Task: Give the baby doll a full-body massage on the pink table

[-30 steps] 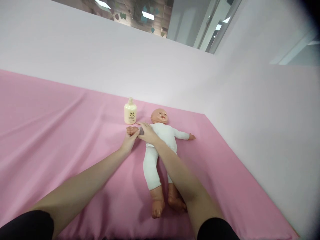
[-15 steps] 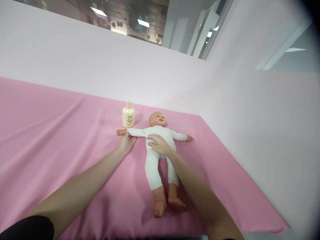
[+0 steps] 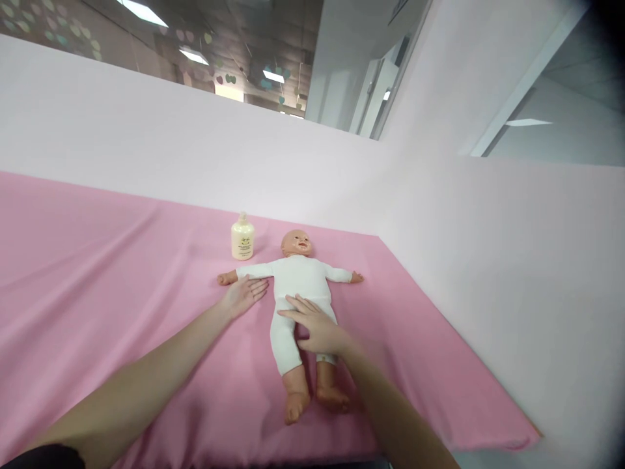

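Observation:
A baby doll in white clothing lies on its back, arms spread and legs toward me. My left hand is open, palm up, just below the doll's outstretched arm on the left; its fingertips come close to the sleeve. Over the doll's hips and upper legs is my right hand, open with fingers spread; whether it presses on the cloth I cannot tell. Beyond the doll's left-side arm stands a cream-coloured pump bottle with dark print on its front.
A pink sheet with soft folds covers the table, whose edges show at the right and front. Behind it rises a white wall with a window above. Another white wall stands on the right.
My right hand has slid from the doll's belly down to its hips and upper legs. My left hand has come slightly away from the doll's arm. The camera view has shifted.

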{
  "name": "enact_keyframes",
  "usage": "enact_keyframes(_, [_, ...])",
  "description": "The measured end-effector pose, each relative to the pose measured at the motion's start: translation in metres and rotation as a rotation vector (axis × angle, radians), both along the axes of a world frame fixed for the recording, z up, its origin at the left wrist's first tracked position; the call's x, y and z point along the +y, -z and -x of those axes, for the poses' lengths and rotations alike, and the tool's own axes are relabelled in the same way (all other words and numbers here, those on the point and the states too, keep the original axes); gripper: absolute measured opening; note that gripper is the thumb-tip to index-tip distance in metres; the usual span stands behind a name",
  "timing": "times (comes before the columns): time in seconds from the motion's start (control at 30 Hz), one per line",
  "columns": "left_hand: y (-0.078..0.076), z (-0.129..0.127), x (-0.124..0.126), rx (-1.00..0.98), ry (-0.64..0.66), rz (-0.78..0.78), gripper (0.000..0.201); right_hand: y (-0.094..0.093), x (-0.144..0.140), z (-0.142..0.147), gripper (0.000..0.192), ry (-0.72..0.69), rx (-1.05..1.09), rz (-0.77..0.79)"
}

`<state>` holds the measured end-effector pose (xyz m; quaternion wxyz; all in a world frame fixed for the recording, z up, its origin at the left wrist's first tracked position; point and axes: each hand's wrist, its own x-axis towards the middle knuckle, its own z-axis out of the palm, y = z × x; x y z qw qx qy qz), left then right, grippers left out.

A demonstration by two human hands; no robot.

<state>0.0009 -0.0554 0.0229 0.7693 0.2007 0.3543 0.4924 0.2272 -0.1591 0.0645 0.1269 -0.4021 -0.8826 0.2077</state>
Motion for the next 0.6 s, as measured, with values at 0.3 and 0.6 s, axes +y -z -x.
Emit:
enact_keyframes(0.3, [0.002,-0.037,-0.087,-0.056,0.387,-0.049,0.023,0.006,-0.003,0.005,0.069,0.094,0.073,-0.084])
enact_keyframes(0.6, [-0.011,-0.047,-0.144,-0.209,0.543,0.122,0.036,-0.003,-0.016,-0.006,0.054,0.081,0.334,-0.036])
